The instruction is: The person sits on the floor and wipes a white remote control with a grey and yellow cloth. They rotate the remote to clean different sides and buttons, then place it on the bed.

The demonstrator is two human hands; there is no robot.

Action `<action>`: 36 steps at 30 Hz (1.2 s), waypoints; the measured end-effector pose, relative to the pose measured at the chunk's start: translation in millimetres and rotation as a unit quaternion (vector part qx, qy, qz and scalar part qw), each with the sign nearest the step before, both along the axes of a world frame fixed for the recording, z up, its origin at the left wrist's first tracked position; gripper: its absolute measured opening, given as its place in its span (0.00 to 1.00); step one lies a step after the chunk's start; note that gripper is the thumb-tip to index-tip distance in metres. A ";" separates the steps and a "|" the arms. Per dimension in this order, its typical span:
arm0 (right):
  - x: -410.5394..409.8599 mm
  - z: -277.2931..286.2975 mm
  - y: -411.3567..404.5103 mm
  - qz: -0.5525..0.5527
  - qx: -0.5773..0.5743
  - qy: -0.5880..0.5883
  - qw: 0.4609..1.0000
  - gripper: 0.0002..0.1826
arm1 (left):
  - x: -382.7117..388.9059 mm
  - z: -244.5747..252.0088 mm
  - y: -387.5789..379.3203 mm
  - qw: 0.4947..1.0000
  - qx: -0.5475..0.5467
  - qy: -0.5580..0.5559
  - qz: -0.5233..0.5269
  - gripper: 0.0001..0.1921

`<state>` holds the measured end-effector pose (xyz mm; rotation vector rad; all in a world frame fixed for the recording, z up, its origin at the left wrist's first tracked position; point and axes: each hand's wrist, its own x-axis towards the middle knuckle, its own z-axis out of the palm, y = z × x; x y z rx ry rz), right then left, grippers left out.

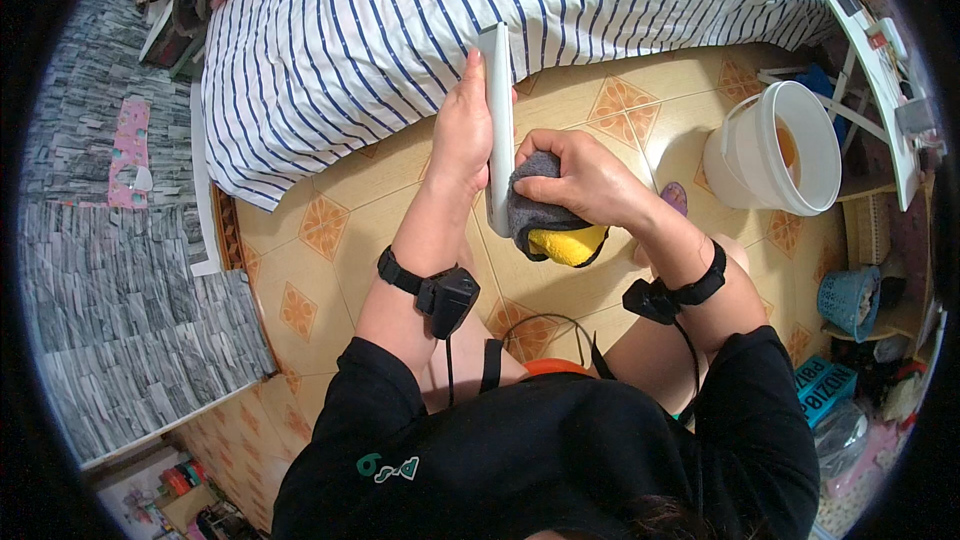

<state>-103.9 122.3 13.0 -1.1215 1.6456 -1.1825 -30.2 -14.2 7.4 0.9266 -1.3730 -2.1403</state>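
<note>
My left hand (463, 124) grips a flat white panel-like object (500, 127), seen nearly edge-on and held upright before me. The thumb lies along its left side, and fingertips show past the right edge. Its exact kind I cannot tell. In my right hand (581, 174) is a bunched cloth (541, 199), dark grey on one face with a black border. The cloth's yellow face (568, 244) hangs below my fingers. It touches or nearly touches the lower right side of the white object.
A white plastic bucket (720, 165) with brownish liquid stands on the tiled floor (367, 232) to the right. Ahead is a bed with a striped sheet (337, 67). A white table (885, 105) and a blue basket (840, 300) line the right side.
</note>
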 end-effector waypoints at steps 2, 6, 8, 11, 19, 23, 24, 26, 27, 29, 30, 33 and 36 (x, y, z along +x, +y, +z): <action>0.9 0.7 0.4 -0.002 0.001 -0.012 1.000 0.12 | 0.5 2.0 1.4 1.000 -0.015 0.003 0.002 0.25; 0.6 0.9 1.4 0.010 0.017 -0.018 1.000 0.09 | -0.1 0.0 2.1 1.000 -0.026 0.000 -0.006 0.26; -0.3 0.1 1.1 -0.003 0.027 -0.011 1.000 0.09 | 0.7 2.1 5.2 0.999 -0.020 -0.004 -0.025 0.26; 0.5 2.3 0.9 -0.038 0.018 -0.041 0.998 0.13 | 3.2 4.8 7.5 0.998 -0.022 -0.032 -0.055 0.26; -11.1 5.3 3.1 -0.080 -0.005 -0.023 0.997 0.13 | 1.0 -0.9 13.5 0.996 -0.030 0.015 -0.084 0.26; -19.2 9.7 2.3 -0.107 0.021 -0.018 0.994 0.15 | 0.4 4.4 19.7 0.997 -0.009 0.031 -0.075 0.25; -18.5 12.3 2.5 -0.109 0.023 -0.004 0.994 0.15 | -0.1 3.5 19.3 0.997 -0.009 0.031 -0.076 0.25; -17.9 12.4 2.4 -0.111 0.024 0.009 0.993 0.15 | -1.1 -0.3 18.0 0.999 -0.014 0.011 -0.047 0.25; -18.1 10.0 2.2 -0.096 0.022 0.005 0.995 0.15 | -1.0 -1.3 18.4 0.999 -0.014 0.011 -0.048 0.25; -17.5 10.8 2.5 -0.081 0.019 0.001 0.997 0.15 | -0.5 -3.4 19.4 1.000 0.002 0.010 -0.021 0.25; -15.3 14.5 3.2 -0.057 0.038 0.015 0.998 0.14 | -0.2 -7.0 17.4 1.000 0.001 0.010 -0.022 0.25; -12.5 7.4 1.9 -0.022 0.061 0.042 0.997 0.13 | 0.6 -13.5 11.5 0.999 0.001 0.023 -0.041 0.25; -11.3 2.5 1.6 -0.028 0.065 0.057 0.996 0.13 | 0.7 -12.9 10.0 0.998 -0.018 0.021 -0.056 0.25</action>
